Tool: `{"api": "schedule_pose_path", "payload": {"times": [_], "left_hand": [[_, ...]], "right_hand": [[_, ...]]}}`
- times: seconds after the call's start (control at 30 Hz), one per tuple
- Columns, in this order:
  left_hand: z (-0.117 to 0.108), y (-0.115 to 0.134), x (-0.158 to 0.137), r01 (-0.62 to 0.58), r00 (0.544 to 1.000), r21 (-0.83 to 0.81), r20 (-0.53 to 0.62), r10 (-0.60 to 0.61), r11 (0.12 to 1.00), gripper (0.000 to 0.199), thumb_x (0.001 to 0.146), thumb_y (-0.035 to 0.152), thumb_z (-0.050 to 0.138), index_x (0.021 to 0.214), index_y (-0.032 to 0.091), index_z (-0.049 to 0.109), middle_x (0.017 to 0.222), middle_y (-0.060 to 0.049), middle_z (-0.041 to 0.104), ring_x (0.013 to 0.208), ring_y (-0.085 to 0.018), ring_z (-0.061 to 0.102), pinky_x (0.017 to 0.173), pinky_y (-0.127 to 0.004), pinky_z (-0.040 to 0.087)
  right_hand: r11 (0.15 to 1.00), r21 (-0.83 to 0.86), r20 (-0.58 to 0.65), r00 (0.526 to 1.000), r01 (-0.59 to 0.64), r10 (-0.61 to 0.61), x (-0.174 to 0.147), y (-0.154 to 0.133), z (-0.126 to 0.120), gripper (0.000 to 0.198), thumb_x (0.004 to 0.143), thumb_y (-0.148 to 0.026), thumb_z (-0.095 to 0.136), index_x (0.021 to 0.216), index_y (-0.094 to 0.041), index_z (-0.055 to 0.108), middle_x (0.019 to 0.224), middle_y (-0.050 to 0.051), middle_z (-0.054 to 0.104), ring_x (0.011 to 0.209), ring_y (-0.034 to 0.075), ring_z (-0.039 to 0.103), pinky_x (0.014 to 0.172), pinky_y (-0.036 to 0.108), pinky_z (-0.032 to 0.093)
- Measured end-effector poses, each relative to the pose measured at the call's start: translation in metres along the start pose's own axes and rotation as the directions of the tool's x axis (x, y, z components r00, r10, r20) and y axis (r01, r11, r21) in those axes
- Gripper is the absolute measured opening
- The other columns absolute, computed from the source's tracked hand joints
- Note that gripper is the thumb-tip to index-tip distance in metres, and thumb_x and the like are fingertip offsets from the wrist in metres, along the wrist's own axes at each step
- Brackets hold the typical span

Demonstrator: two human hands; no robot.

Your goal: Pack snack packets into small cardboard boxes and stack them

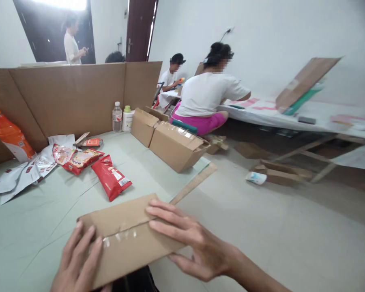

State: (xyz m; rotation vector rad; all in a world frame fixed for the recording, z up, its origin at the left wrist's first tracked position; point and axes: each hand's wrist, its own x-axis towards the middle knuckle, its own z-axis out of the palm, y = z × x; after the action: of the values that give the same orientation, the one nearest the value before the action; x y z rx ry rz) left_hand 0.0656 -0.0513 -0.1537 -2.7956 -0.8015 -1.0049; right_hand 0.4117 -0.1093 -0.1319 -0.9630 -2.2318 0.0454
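A closed brown cardboard box (134,247) sits at the near edge of the table, tilted slightly, with bits of clear tape across the seam of its top flaps. My left hand (79,259) grips its left end, fingers laid over the top. At the right end, my right hand (191,239) holds the box with fingers on top and the thumb lower down at its side. The underside of the box is hidden. Just beyond it lies a red packet (111,178) on the pale green tabletop (69,215).
Further left are silver pouches (30,174), a red-and-yellow packet (83,159) and an orange bottle (10,134). Two cardboard boxes (176,146), a clear bottle (117,117) and a white bottle (127,119) stand before a cardboard screen (79,101). A person (208,89) crouches beyond the table.
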Motion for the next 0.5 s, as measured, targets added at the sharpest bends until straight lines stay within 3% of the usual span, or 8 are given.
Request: {"api": "schedule_pose_path", "payload": {"times": [0.17,0.27,0.33,0.4,0.5], "left_hand": [[0.062,0.03,0.103,-0.189,0.97,-0.247,0.102,0.22,0.95,0.069,0.088,0.02,0.06,0.153,0.011,0.039,0.156,-0.027,0.049,0.151,-0.038,0.043,0.113,-0.057,0.053],[0.09,0.031,0.163,-0.24,0.91,-0.315,0.257,0.325,0.918,0.069,0.082,0.027,0.065,0.145,0.007,0.048,0.154,-0.029,0.05,0.149,-0.041,0.045,0.117,-0.059,0.049],[0.103,0.022,0.204,-0.273,0.831,-0.323,0.395,0.392,0.906,0.066,0.08,0.031,0.067,0.141,0.008,0.054,0.152,-0.027,0.052,0.146,-0.039,0.047,0.118,-0.054,0.048],[0.113,0.002,0.247,-0.316,0.767,-0.329,0.465,0.443,0.89,0.063,0.079,0.031,0.069,0.138,0.012,0.06,0.149,-0.021,0.057,0.141,-0.034,0.053,0.117,-0.046,0.05],[0.129,-0.041,0.306,-0.34,0.728,-0.292,0.52,0.447,0.894,0.062,0.075,0.023,0.074,0.135,0.017,0.064,0.146,-0.015,0.063,0.139,-0.03,0.056,0.122,-0.042,0.043]], "right_hand": [[0.933,-0.272,-0.131,0.97,-0.235,0.206,-0.068,0.012,-0.045,0.061,0.093,-0.015,0.058,0.152,-0.019,0.048,0.157,0.014,0.053,0.154,0.026,0.04,0.121,0.041,0.044],[0.867,-0.38,-0.214,0.943,-0.321,0.255,-0.096,0.024,-0.056,0.06,0.097,-0.019,0.058,0.155,-0.023,0.046,0.158,0.012,0.052,0.153,0.027,0.042,0.12,0.04,0.044],[0.82,-0.437,-0.267,0.924,-0.37,0.275,-0.103,0.034,-0.057,0.061,0.098,-0.02,0.058,0.157,-0.025,0.044,0.156,0.012,0.053,0.152,0.028,0.043,0.118,0.043,0.046],[0.774,-0.484,-0.299,0.909,-0.408,0.292,-0.095,0.047,-0.053,0.061,0.098,-0.025,0.059,0.157,-0.025,0.043,0.155,0.013,0.053,0.149,0.03,0.045,0.115,0.046,0.048],[0.725,-0.532,-0.277,0.899,-0.438,0.34,-0.057,0.078,-0.041,0.058,0.096,-0.033,0.061,0.152,-0.022,0.048,0.154,0.016,0.053,0.145,0.034,0.048,0.11,0.051,0.05]]}}
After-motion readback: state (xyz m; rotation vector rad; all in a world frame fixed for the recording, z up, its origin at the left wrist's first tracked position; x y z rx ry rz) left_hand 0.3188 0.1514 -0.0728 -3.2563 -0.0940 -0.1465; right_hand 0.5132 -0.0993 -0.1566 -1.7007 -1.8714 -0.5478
